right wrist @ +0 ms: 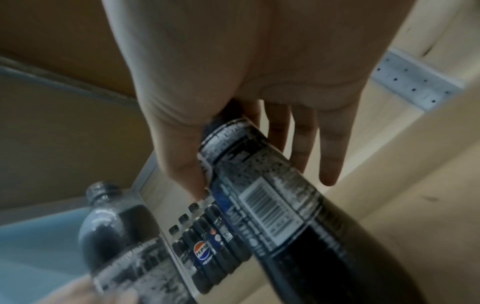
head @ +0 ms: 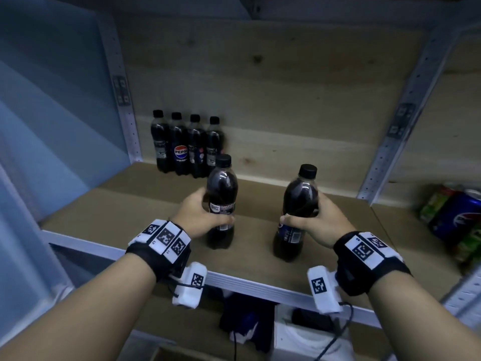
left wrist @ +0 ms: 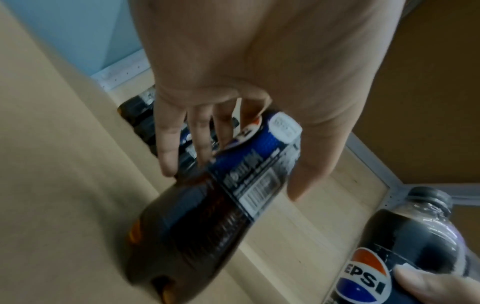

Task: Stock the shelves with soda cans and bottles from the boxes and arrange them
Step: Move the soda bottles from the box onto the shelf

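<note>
Shelf: wooden shelf board (head: pixel 109 204), four Pepsi bottles in a row (head: pixel 186 147) at back-left.
Grip: left hand (head: pixel 200 217) wraps one upright Pepsi bottle (head: pixel 221 201); right hand (head: pixel 320 222) wraps another (head: pixel 296 212).
Key relation: row lies ahead-left (left hand nearer).

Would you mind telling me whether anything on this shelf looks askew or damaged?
Nothing stands out: the four dark plastic cola bottles stand upright in a row at the back, and both held bottles, left and right, look capped and intact.
</note>
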